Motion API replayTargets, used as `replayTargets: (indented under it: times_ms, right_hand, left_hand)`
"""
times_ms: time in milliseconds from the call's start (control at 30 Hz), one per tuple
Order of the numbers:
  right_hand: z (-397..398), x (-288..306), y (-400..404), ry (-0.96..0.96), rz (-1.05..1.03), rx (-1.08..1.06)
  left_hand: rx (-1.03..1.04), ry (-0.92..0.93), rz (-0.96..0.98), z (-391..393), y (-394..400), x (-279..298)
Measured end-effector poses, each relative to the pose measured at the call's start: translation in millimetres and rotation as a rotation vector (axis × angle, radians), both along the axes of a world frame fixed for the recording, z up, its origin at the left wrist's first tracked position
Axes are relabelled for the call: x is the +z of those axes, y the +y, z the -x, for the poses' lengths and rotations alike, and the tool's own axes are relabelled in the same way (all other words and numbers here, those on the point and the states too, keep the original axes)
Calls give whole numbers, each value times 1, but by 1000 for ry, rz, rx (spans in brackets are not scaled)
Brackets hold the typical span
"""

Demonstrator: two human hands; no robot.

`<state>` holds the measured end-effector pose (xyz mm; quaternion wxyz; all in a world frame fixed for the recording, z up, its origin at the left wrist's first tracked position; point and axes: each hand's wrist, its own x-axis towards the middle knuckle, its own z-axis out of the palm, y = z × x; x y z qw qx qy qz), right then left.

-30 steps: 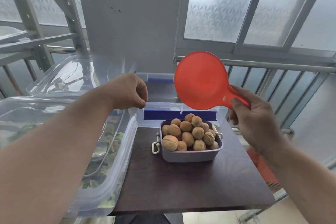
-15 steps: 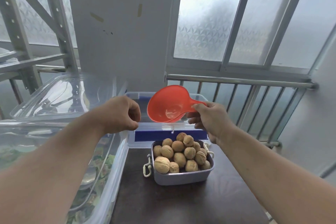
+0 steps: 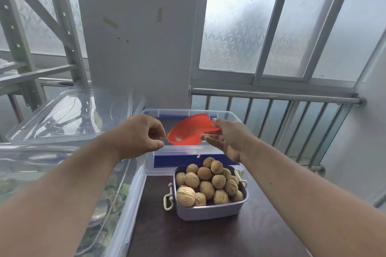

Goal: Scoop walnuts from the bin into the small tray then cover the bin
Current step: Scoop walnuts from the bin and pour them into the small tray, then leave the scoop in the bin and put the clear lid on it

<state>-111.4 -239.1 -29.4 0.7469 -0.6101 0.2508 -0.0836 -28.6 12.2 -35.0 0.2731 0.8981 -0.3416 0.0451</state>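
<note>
1. The scooping looks finished: the small tray (image 3: 211, 208) stands on the dark counter (image 3: 208, 240) just in front of the bin (image 3: 189, 111), heaped with walnuts (image 3: 206, 183) above its rim.
2. The step in hand is parting with the red scoop (image 3: 188, 131). It sits tilted over the bin's open top, bowl towards the left hand, handle towards the right hand.
3. The right hand (image 3: 230, 142) has its fingers fairly straight and spread; the fingertips touch the scoop's handle, but I cannot tell whether that grip is a light pinch or already letting go.
4. The left hand (image 3: 139, 135) hovers just left of the scoop over the bin's left edge, fingers and thumb curled into a narrow grip holding nothing I can see.
5. Whether walnuts remain inside the bin is hidden; only its clear walls and blue latches show.
6. My judgement: the next move is to leave the scoop in the bin or set it aside, then fetch a cover. A clear lid (image 3: 69, 117) lies left of the bin, on top of a larger clear box (image 3: 69, 183); it may be the bin's own, though that is uncertain.
7. The cover needs to come down flat, with all edges seated before the latches snap; a scoop sticking up above the rim would foul it.
8. No brand, label or readable writing shows anywhere.
</note>
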Motion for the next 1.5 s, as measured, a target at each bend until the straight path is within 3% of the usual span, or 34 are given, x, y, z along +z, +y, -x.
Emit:
replayTargets:
  times_ms: [333,633,833,967,1167,1400,1500]
  right_hand:
    - [-6,10,-5,41,174,91]
    - [-65,-1,-24,293,901,295]
    - [-93,-10,-25,469,1074,524]
    - [-88,-3,-16,473,1335,608]
    - [-78,30,4,285,1177,509]
    - [-79,79,62,118,927,465]
    - [-84,83,94,136,892,505]
  left_hand:
    - [-19,32,74,3,0,-1]
    - [22,62,61,-5,-4,-15]
    - [56,-12,56,3,-5,-15]
    - [9,-44,14,5,-9,-12]
    - [24,-20,-94,6,-17,12]
    - [266,39,114,-11,36,64]
    - [247,97,-31,-15,75,75]
